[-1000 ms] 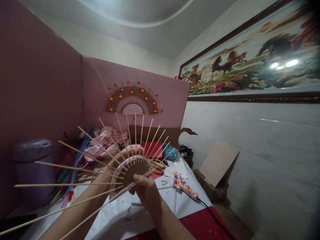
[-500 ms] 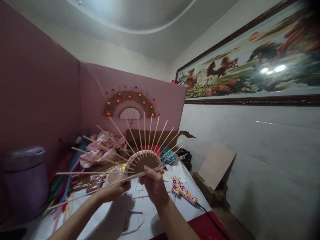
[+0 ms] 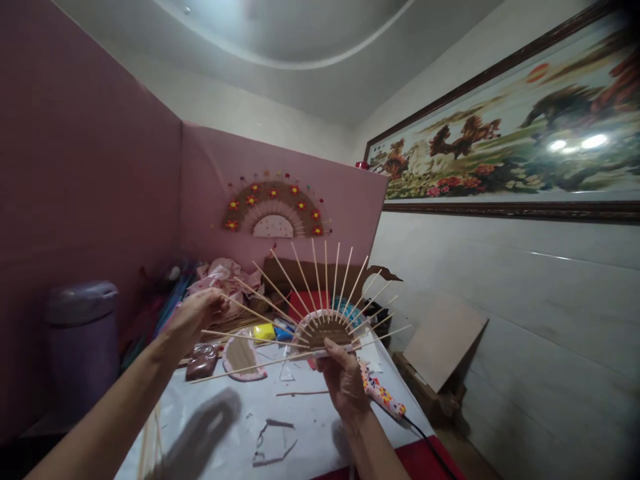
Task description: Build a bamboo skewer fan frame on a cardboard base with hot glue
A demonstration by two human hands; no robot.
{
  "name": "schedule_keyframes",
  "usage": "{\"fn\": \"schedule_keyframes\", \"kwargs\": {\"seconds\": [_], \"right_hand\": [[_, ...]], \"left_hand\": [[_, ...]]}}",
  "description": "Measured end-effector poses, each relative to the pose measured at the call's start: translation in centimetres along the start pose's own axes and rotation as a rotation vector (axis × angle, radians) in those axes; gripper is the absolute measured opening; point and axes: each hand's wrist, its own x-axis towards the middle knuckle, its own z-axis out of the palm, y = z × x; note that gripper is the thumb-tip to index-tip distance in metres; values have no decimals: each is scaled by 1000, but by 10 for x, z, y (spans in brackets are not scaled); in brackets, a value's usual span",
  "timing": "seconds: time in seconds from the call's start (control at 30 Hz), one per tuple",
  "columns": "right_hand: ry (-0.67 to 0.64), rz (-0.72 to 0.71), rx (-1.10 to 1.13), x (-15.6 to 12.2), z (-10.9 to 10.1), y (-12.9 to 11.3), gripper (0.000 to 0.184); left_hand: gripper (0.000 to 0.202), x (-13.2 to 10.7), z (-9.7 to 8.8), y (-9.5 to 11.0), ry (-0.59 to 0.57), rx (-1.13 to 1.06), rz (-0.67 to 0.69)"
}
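Note:
My right hand (image 3: pixel 345 377) grips the straight lower edge of a half-round cardboard fan base (image 3: pixel 327 333), thumb on its face. Thin wooden sticks (image 3: pixel 313 277) spread out from this base like rays, and pale fabric lines its curved rim. At the left, my left hand (image 3: pixel 200 313) has its fingers pinched at the outer end of one wooden stick (image 3: pixel 260 313). Below that hand lies a second half-round cardboard piece (image 3: pixel 240 357) with a pink edge. A flower-patterned glue gun (image 3: pixel 383 393) rests on the table beside my right wrist.
Pink cloth (image 3: pixel 225 277) and bundled sticks lie at the back left, near a purple bin (image 3: pixel 83 347). A brown packet (image 3: pixel 203 360) and cardboard scraps (image 3: pixel 273 460) are on the white table cover (image 3: pixel 220 447). A flower-decorated fan (image 3: pixel 273 193) hangs on the pink partition.
My left hand has left the fan base and moved up and left to a stick's outer end. The fan, in my right hand, appears further right and slightly lower as the view shifts.

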Motion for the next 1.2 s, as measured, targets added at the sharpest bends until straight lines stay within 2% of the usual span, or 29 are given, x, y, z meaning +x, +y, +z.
{"fn": "schedule_keyframes", "kwargs": {"seconds": [0.13,0.23,0.33,0.4,0.43,0.5,0.6,0.73,0.8,0.9,0.97,1.0,1.1,1.2], "right_hand": [[-16,-12,-22,0,-3,3,13],[-36,-12,-40,0,-2,3,14],[-50,-8,-53,0,-2,5,16],[-53,-12,-63,0,-3,6,17],[-54,-16,-68,0,-3,6,16],[-56,-25,-77,0,-4,6,16],[-33,-41,-104,0,-5,6,17],[-19,-57,-136,1,-5,7,19],[-38,-54,-138,1,-5,8,19],[-56,-55,-144,0,-5,8,18],[-66,-63,-151,-1,-4,9,18],[-70,-65,-155,-1,-4,9,18],[-71,-63,-166,-1,-4,11,18],[-69,-62,-176,-1,-5,12,17]], "left_hand": [[21,6,3,30,-33,-44,30],[29,8,12,45,-86,104,18],[33,9,18,50,-233,301,35],[29,11,18,50,-296,312,57],[28,13,17,50,-289,288,67],[26,17,12,52,-166,218,108],[24,24,3,67,102,147,220],[18,29,9,92,301,180,395],[15,30,22,96,277,277,429],[19,31,48,88,140,463,399],[19,33,61,77,71,778,434],[18,34,65,72,69,863,447],[13,43,64,69,153,872,464],[19,54,51,88,378,768,527]]}}
